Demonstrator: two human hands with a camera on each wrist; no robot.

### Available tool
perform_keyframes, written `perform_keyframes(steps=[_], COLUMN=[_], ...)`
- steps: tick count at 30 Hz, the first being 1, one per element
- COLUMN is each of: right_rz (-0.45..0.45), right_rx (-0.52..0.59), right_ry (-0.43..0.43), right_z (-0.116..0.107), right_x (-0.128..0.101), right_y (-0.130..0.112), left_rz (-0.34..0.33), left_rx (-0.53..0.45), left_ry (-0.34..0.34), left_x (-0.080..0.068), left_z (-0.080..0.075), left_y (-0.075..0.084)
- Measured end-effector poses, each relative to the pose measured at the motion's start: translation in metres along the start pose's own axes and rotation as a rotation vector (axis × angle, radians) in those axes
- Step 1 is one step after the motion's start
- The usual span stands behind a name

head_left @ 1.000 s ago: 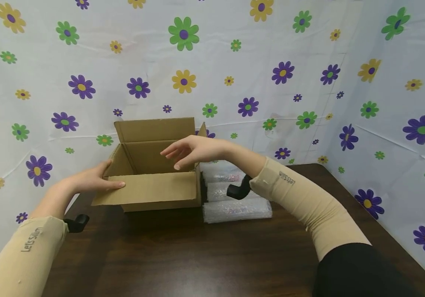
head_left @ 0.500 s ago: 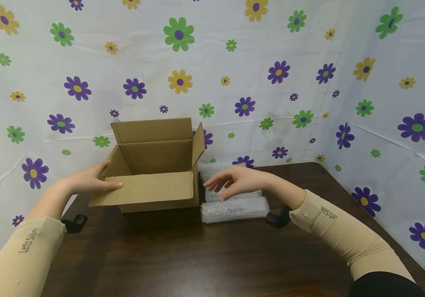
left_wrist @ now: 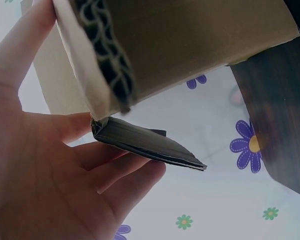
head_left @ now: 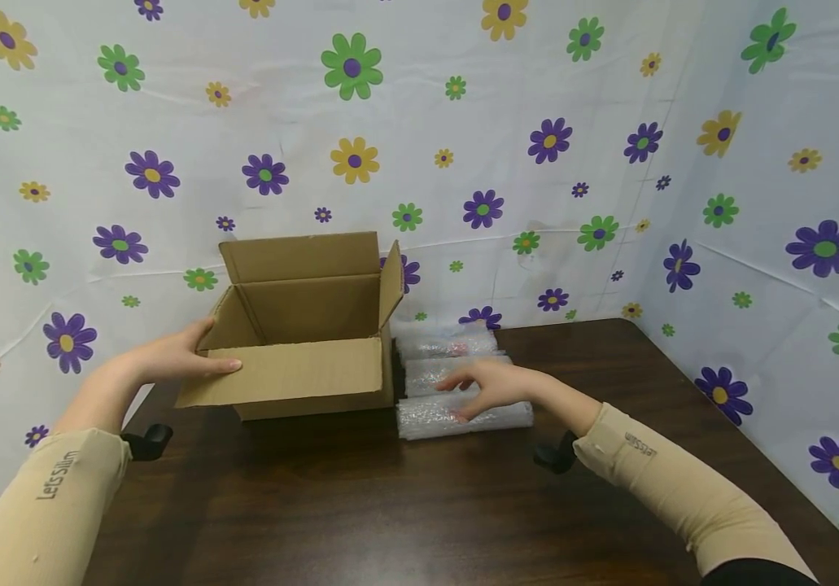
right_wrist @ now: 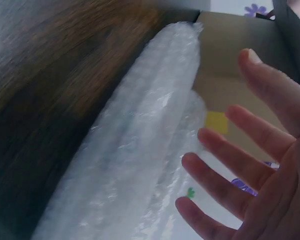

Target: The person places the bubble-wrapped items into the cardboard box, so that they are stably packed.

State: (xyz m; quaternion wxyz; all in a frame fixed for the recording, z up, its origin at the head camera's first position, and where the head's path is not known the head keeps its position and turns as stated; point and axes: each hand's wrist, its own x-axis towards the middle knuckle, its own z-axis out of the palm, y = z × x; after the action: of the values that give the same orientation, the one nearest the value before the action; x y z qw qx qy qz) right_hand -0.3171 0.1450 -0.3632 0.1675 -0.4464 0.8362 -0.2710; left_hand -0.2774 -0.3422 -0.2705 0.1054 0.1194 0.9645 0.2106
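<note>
Open cardboard box (head_left: 302,342) sits on the dark wood table (head_left: 390,505), far-left of centre, all flaps up, mouth clear for loading. Three bubble-wrapped rolls (head_left: 456,378) lie side by side just right of the box, touching its right wall, long axes running left-right.

Left hand (head_left: 170,358) braces the box at its near-left corner: thumb lies along the top of the near flap (head_left: 280,370), fingers on the outside of the left flap. In the left wrist view the fingers are straight, pressing the cardboard, not curled round it. Judging by that, it's a steadying hold.

Right hand (head_left: 488,389) reaches in from the right, palm down, over the nearest roll (head_left: 463,417). Fingers (right_wrist: 225,150) spread and relaxed in the right wrist view, just above or barely touching the wrap; no grasp closed. Forearm low, near the table.
</note>
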Motion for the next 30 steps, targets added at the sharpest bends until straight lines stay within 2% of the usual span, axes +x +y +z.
perform_keyframes(steps=[9, 14, 23, 30], right_rz=[0.066, 0.095, 0.093, 0.105], right_rx=[-0.086, -0.141, -0.322, -0.348], right_ry=[0.034, 0.04, 0.051, 0.078], right_z=[0.01, 0.015, 0.025, 0.031], right_x=[-0.002, -0.002, 0.005, 0.007], right_y=[0.018, 0.02, 0.02, 0.018], left_rz=[-0.006, -0.007, -0.003, 0.002], left_rx=[0.02, 0.017, 0.008, -0.001], left_ry=[0.006, 0.007, 0.002, 0.0], left_x=[0.001, 0.0, 0.001, -0.001], left_z=[0.002, 0.004, 0.003, 0.001], left_y=[-0.001, -0.003, 0.0, 0.0])
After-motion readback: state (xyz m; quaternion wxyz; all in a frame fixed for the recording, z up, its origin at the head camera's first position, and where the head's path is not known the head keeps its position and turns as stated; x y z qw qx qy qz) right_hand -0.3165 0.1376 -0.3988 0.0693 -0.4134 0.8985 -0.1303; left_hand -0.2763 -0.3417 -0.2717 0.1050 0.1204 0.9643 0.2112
